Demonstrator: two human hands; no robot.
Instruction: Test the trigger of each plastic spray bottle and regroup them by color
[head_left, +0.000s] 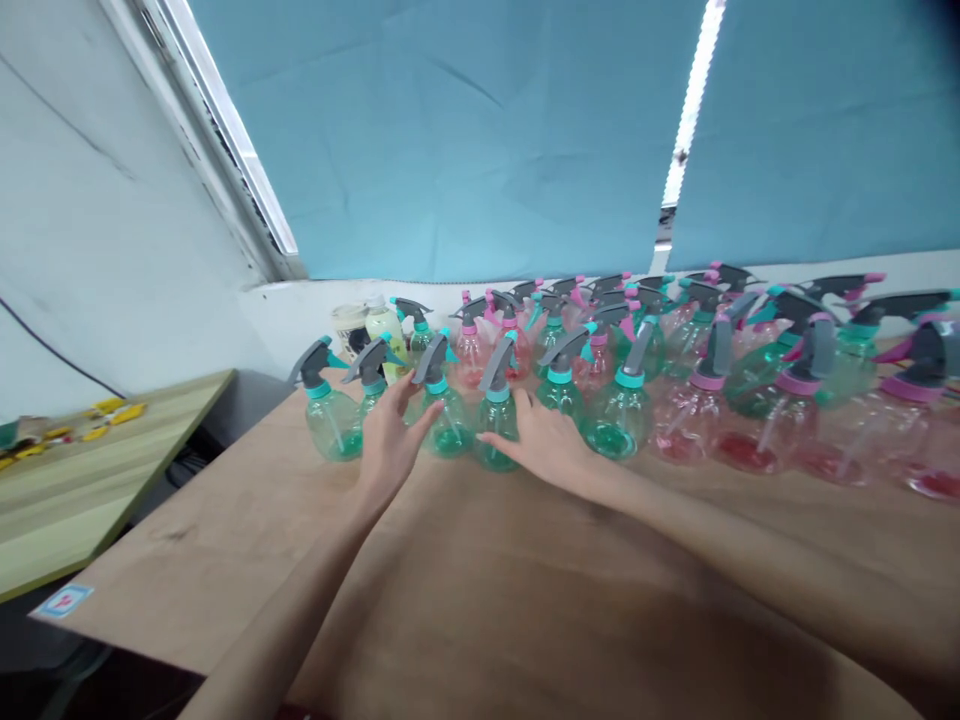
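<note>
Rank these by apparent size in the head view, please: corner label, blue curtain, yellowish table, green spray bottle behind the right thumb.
1. Blue curtain
2. Yellowish table
3. Green spray bottle
4. Corner label

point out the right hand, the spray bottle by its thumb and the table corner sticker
Right hand (551, 442): head view, back of the hand.
Spray bottle (495, 415): head view, upper part of its green body.
Sticker (65, 600): head view, its middle.

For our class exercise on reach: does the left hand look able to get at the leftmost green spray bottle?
Probably yes: the left hand is close by, and nothing blocks the near side of the leftmost bottle.
</note>
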